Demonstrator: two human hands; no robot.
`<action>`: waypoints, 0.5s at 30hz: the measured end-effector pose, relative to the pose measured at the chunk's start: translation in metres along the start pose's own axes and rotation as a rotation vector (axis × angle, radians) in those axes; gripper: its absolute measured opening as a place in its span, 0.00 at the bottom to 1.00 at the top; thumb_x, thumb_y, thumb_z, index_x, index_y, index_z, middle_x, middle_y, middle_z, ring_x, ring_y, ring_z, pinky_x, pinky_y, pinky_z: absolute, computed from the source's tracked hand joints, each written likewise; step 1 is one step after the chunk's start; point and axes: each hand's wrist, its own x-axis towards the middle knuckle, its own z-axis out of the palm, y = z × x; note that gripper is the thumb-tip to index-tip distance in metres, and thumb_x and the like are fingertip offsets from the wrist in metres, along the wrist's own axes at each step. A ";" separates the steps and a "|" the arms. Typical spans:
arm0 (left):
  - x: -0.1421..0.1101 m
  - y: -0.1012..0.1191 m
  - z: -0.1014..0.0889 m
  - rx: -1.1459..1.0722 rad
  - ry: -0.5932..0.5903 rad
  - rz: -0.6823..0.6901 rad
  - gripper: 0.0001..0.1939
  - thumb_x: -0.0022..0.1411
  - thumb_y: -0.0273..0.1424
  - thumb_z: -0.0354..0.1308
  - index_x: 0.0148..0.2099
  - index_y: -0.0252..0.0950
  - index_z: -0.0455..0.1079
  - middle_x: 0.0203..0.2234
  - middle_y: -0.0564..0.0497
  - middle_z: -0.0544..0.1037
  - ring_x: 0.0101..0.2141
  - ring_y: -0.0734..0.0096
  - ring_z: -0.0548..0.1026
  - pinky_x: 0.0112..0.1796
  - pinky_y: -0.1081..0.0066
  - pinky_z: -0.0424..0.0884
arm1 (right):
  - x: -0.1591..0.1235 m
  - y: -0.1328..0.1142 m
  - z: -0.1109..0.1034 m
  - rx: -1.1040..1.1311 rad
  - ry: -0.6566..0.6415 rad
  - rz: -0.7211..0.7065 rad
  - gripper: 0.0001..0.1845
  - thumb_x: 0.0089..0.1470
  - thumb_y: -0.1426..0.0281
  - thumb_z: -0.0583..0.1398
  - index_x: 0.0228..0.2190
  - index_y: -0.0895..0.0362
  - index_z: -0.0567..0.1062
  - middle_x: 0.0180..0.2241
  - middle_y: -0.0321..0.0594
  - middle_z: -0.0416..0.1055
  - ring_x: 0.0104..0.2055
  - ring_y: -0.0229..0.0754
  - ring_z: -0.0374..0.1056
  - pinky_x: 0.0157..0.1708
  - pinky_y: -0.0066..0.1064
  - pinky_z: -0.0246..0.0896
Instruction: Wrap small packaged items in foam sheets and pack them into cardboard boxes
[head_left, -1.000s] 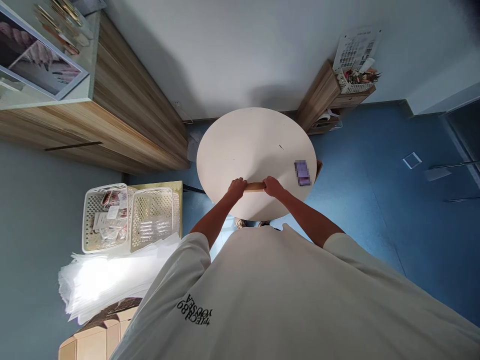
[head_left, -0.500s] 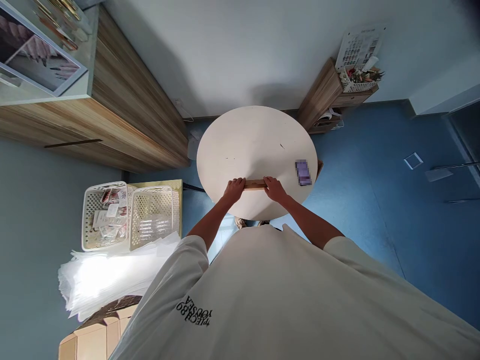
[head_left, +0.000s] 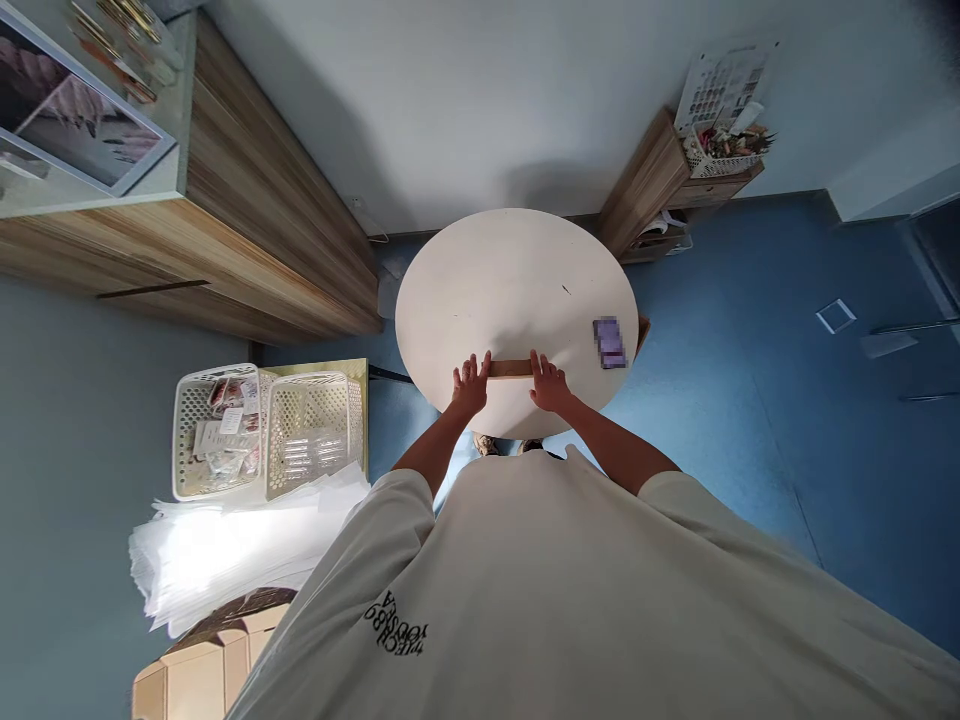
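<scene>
A narrow brown block (head_left: pixel 510 369), wood-coloured, lies crosswise near the front of the round white table (head_left: pixel 510 270). At its left end is my left hand (head_left: pixel 470 388), fingers spread and pointing forward, the thumb side against the block's end. My right hand (head_left: pixel 549 385) is at the opposite end, its fingers stretched out with the index finger along the block's edge. Neither hand is wrapped round the block. To the right on the table lies a purple pixelated object (head_left: pixel 610 343) whose kind I cannot make out.
White baskets (head_left: pixel 274 430) with packets and clear plastic items stand at left, above a stack of white sheets (head_left: pixel 225 550) and a cardboard box (head_left: pixel 202 670). A wooden cabinet (head_left: pixel 285 200) rises at back left. A small wooden shelf (head_left: pixel 641 190) stands at back right.
My fingers, closed round the block's ends before, are now stretched out and spread. The block remains in about the same place on the table.
</scene>
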 end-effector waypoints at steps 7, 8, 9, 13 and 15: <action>0.003 0.001 -0.003 -0.064 -0.076 -0.040 0.51 0.64 0.25 0.54 0.82 0.40 0.33 0.65 0.34 0.68 0.64 0.46 0.66 0.61 0.50 0.63 | 0.002 -0.004 -0.009 0.039 -0.047 0.037 0.56 0.61 0.60 0.59 0.78 0.60 0.35 0.71 0.65 0.57 0.66 0.64 0.62 0.60 0.49 0.63; 0.003 0.001 -0.003 -0.093 -0.087 -0.040 0.50 0.65 0.26 0.53 0.82 0.39 0.33 0.63 0.34 0.70 0.62 0.48 0.68 0.60 0.52 0.64 | 0.001 -0.005 -0.010 0.064 -0.056 0.034 0.55 0.62 0.61 0.58 0.77 0.61 0.34 0.68 0.65 0.62 0.63 0.63 0.65 0.58 0.48 0.64; 0.004 0.001 -0.004 -0.120 -0.098 -0.038 0.48 0.67 0.26 0.51 0.82 0.38 0.33 0.61 0.34 0.72 0.61 0.49 0.70 0.60 0.53 0.65 | 0.001 -0.006 -0.012 0.094 -0.066 0.031 0.54 0.64 0.62 0.57 0.77 0.61 0.34 0.65 0.64 0.66 0.60 0.62 0.68 0.56 0.46 0.65; 0.006 0.000 -0.006 -0.177 -0.126 -0.025 0.41 0.71 0.26 0.48 0.81 0.36 0.40 0.57 0.35 0.76 0.56 0.51 0.75 0.58 0.55 0.67 | -0.003 -0.009 -0.021 0.198 -0.085 0.060 0.46 0.68 0.67 0.52 0.77 0.62 0.35 0.57 0.61 0.73 0.53 0.57 0.73 0.52 0.41 0.66; 0.006 -0.001 -0.008 -0.213 -0.110 -0.030 0.37 0.72 0.27 0.49 0.79 0.36 0.45 0.57 0.36 0.77 0.56 0.52 0.76 0.59 0.56 0.68 | -0.006 -0.011 -0.024 0.243 -0.076 0.078 0.44 0.70 0.66 0.51 0.77 0.61 0.36 0.57 0.60 0.73 0.53 0.57 0.73 0.51 0.40 0.66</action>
